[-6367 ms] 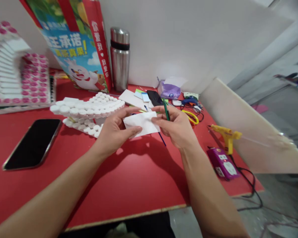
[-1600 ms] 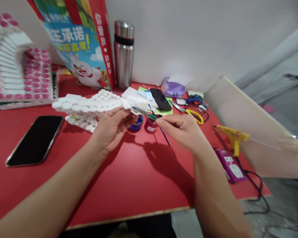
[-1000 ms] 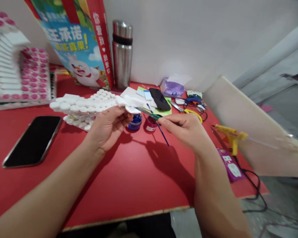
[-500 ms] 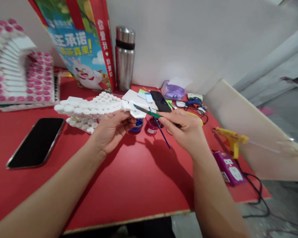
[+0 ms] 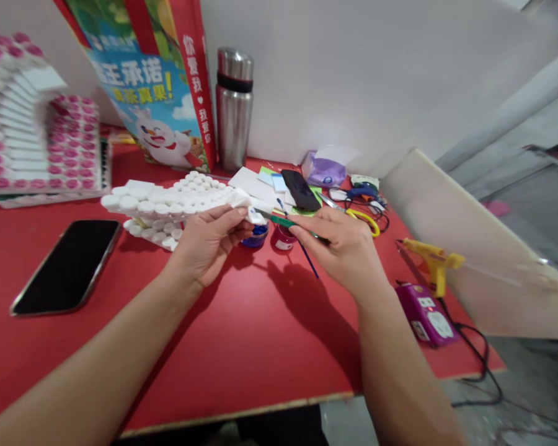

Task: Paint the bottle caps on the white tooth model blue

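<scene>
My left hand (image 5: 209, 248) pinches a crumpled white tissue (image 5: 255, 217) with small blue marks on it. Closed around a green-handled knife (image 5: 281, 221), my right hand (image 5: 337, 244) points it left toward the tissue. The blade's tip meets the tissue, and its end is hidden there. Below the hands stand a jar of blue paint (image 5: 255, 236) and a dark pink jar (image 5: 283, 239). A thin blue paintbrush (image 5: 309, 260) slants across the pink jar. Behind my left hand sits a white model (image 5: 167, 201) made of many small round pieces.
A phone (image 5: 67, 266) lies at left. At the back are a pink-and-white model (image 5: 74, 145), a printed bag (image 5: 153, 93) and a steel flask (image 5: 235, 111). Yellow-handled scissors (image 5: 365, 222), a yellow glue gun (image 5: 434, 260) and a purple power box (image 5: 428, 316) with cables lie right.
The tissue has been folded over the knife's blade, which was bare above it before. My right hand has shifted slightly left and the knife is lower, showing more of the scissors.
</scene>
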Tool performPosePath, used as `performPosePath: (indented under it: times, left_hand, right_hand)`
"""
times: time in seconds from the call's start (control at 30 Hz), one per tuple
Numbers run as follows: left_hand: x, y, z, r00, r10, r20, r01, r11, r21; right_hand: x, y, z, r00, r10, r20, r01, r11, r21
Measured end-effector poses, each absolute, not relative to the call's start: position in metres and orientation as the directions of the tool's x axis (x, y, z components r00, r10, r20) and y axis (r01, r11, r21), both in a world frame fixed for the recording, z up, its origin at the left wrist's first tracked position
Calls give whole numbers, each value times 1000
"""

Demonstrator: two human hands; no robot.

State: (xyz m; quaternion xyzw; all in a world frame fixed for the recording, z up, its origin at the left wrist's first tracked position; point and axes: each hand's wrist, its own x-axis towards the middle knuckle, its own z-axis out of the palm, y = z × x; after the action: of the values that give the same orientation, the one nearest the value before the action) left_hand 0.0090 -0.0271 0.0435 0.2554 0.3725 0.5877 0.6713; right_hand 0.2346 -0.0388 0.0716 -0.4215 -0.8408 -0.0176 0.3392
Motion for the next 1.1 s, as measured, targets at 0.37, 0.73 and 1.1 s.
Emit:
performPosePath:
  times: [0.37, 0.73, 1.1]
  left_hand:
    - [12, -29, 38, -227, 973, -34, -303, -37, 952]
    - [18, -34, 44, -220, 974, -52, -296, -16, 955]
    - [19, -34, 47, -203, 978, -57, -305, -8, 952]
  right_hand:
    - [224, -54, 80, -505, 625, 595, 793, 608, 34]
    - [233, -55, 88, -542, 612, 576, 766, 642, 39]
    - [240, -55, 90, -522, 650, 552, 774, 633, -13]
